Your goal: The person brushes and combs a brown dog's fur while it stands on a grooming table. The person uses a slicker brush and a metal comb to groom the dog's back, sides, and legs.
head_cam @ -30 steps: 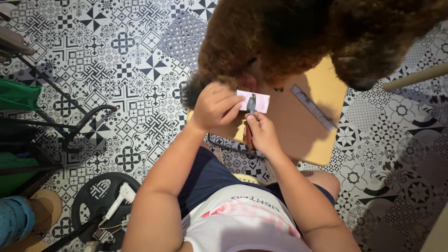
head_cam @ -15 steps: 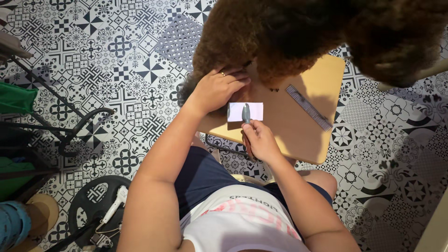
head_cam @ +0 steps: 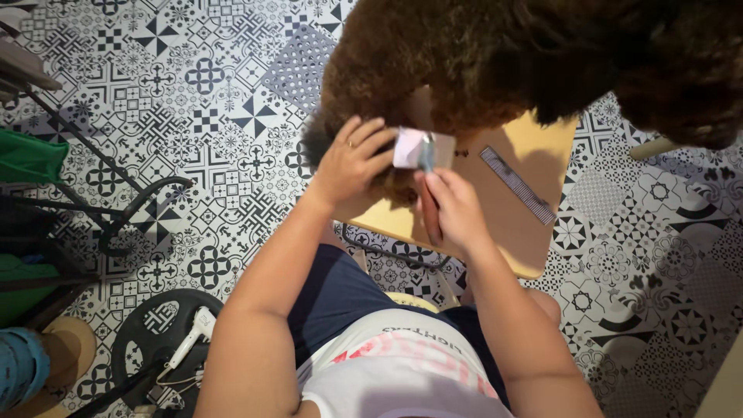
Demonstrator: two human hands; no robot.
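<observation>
A small pale pink paper (head_cam: 412, 147) is held up over a light wooden board (head_cam: 534, 240). My left hand (head_cam: 352, 161) pinches the paper's left edge with its fingertips. From below, my right hand (head_cam: 453, 210) grips the same paper with thumb and fingers. A thin grey-green object (head_cam: 427, 157) runs down the paper's middle, pressed against it by my right hand; I cannot tell what it is. Dark curly hair (head_cam: 542, 54) hangs in front of the camera and hides the top of the board.
A grey ruler (head_cam: 515, 184) lies slanted on the board. The floor is black-and-white patterned tile (head_cam: 209, 101). At the left are a black metal frame (head_cam: 116, 209) and green fabric (head_cam: 31, 159). A black weight plate (head_cam: 166, 333) with a white tool (head_cam: 190, 344) on it lies at the lower left.
My left hand had let go of the paper and moved up toward the hair; now it is back on the paper's left edge. The paper sits higher and looks folded.
</observation>
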